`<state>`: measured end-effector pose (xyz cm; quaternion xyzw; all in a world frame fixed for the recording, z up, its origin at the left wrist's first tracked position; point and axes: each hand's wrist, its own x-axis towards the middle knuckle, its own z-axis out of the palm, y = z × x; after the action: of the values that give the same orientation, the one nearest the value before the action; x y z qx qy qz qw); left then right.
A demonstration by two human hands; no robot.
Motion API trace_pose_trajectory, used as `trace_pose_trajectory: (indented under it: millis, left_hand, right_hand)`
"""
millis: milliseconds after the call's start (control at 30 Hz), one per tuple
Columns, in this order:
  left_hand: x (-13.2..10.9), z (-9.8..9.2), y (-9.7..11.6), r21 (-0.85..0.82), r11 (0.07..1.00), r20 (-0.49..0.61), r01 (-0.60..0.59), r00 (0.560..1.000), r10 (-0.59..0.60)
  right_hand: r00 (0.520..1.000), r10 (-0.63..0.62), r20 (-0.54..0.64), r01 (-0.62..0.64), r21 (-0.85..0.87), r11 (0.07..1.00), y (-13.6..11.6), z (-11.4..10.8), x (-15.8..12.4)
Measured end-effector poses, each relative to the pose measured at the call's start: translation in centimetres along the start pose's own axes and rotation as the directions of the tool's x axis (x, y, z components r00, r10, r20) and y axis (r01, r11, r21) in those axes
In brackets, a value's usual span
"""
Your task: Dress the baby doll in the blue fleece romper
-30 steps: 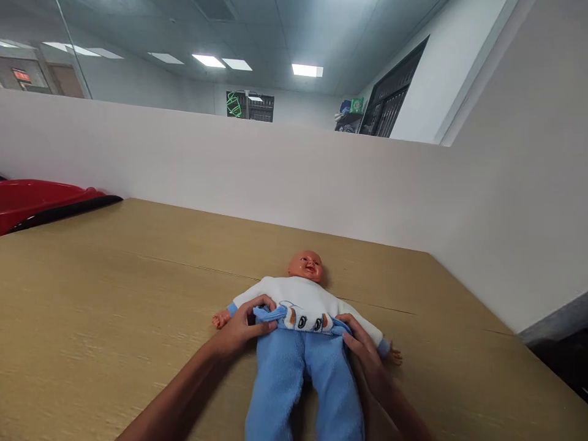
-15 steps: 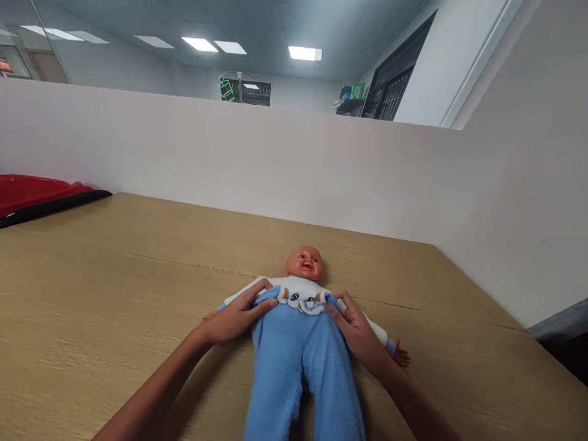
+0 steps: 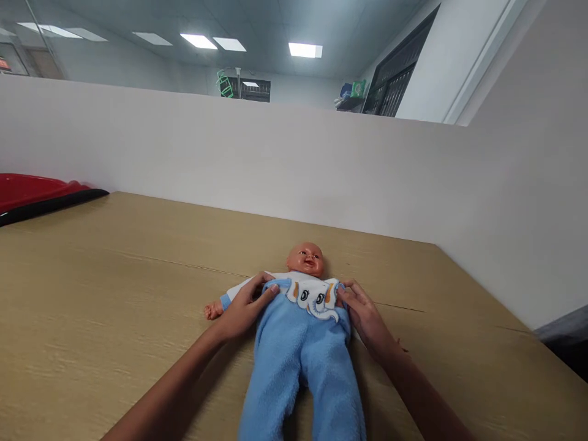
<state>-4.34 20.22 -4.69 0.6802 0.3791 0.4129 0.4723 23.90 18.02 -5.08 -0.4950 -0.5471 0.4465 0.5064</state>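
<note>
While the wooden surface (image 3: 114,288) carries a doll (image 3: 305,260) lying face up near the white partition (image 3: 229,159), its blue overalls (image 3: 298,361) reach chest height; the left hand (image 3: 245,306) and right hand (image 3: 365,318) each pinch the bib's (image 3: 315,297) upper corners.

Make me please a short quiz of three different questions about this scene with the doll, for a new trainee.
1. True or false: the plastic baby doll lies face up on the tan wooden table.
2. Multiple choice: where do the left hand and the right hand grip the fluffy light blue overalls? A) at the leg ends B) at the top edge, on either side of the white elephant patch C) at the knees
3. Fill in: the flat red and black object lies at the far ____ edge of the table.

Key: 1 true; 2 B; 3 left
</note>
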Motion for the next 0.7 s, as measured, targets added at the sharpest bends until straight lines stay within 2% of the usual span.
trace_pose_trajectory:
  millis: [133,267,367,433,467,533,567,633,700]
  left_hand:
    - [1.3,-0.1,-0.3,0.019,0.999,-0.125,0.037,0.992,-0.035]
    - [1.0,-0.4,-0.9,0.190,0.982,-0.129,0.021,0.992,0.004]
    - [0.1,0.3,-1.4,0.253,0.967,-0.171,0.022,0.985,0.022]
    - [-0.5,1.1,-1.7,0.247,0.969,-0.247,0.022,0.968,0.041]
    - [-0.8,1.6,-1.8,0.238,0.971,-0.284,0.016,0.957,0.053]
    - [-1.3,2.5,-2.1,0.217,0.976,-0.341,-0.006,0.936,0.082]
    - [-1.6,2.9,-2.2,0.208,0.978,-0.355,-0.027,0.929,0.101]
    - [-2.1,3.5,-2.3,0.197,0.978,-0.370,-0.072,0.918,0.142]
    - [-2.4,3.8,-2.4,0.197,0.974,-0.379,-0.110,0.908,0.179]
  right_hand:
    - [0.999,-0.044,-0.028,0.039,-0.141,0.989,0.7,-0.2,1.6]
    - [0.988,-0.144,-0.061,0.107,-0.409,0.906,0.8,-1.1,1.6]
    - [0.961,-0.252,-0.113,0.147,-0.563,0.814,-0.6,-0.7,1.3]
    - [0.938,-0.335,-0.093,0.211,-0.615,0.760,-2.4,0.8,1.7]
    - [0.929,-0.366,-0.047,0.258,-0.627,0.735,-3.5,1.9,2.1]
    - [0.904,-0.378,0.200,0.417,-0.611,0.673,-5.6,4.7,3.7]
    - [0.879,-0.323,0.351,0.475,-0.583,0.659,-6.5,6.2,4.8]
    - [0.805,-0.228,0.548,0.549,-0.541,0.637,-7.4,9.2,7.2]
    - [0.694,-0.102,0.713,0.606,-0.502,0.617,-7.3,11.9,9.6]
